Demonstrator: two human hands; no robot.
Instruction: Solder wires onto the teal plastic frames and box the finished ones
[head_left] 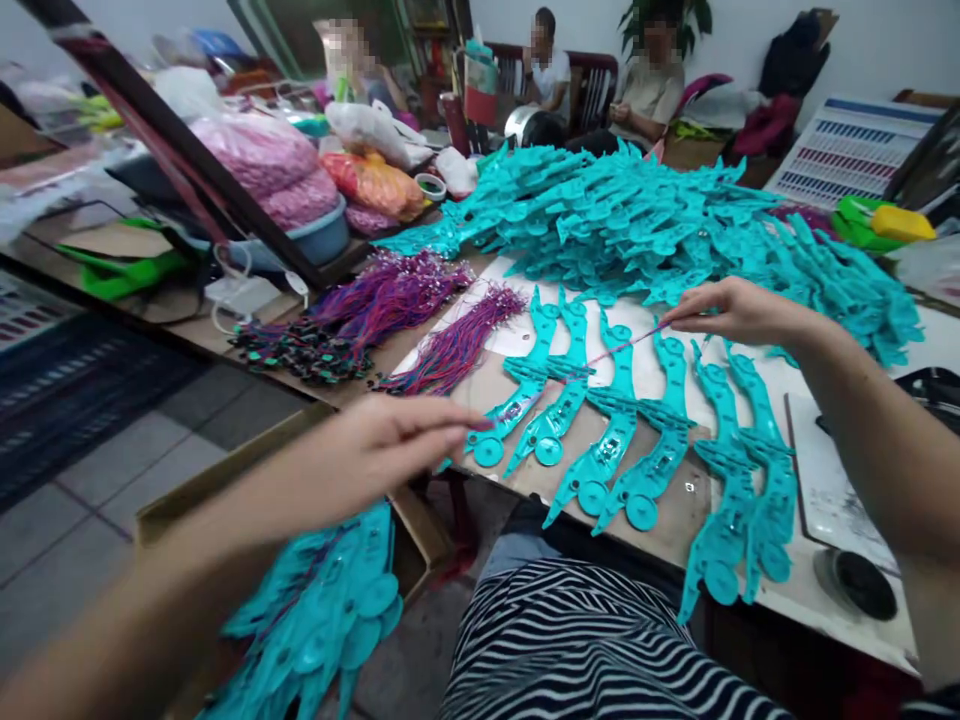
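A thin purple-pink wire stretches between my two hands, above a row of turquoise plastic parts. My left hand, somewhat blurred, pinches its lower end by the leftmost part. Further back, my right hand grips the other end between thumb and fingers. The row's parts lie side by side, each with a round disc and a pointed tip toward me. Small dark components sit in several of them. Behind my left hand are bundles of red and blue wires with silvery ends.
A big heap of turquoise parts covers the table's back. More parts fill a cardboard box below left. A round black-topped jar stands front right. A dark slanted post rises at left. People sit in the background.
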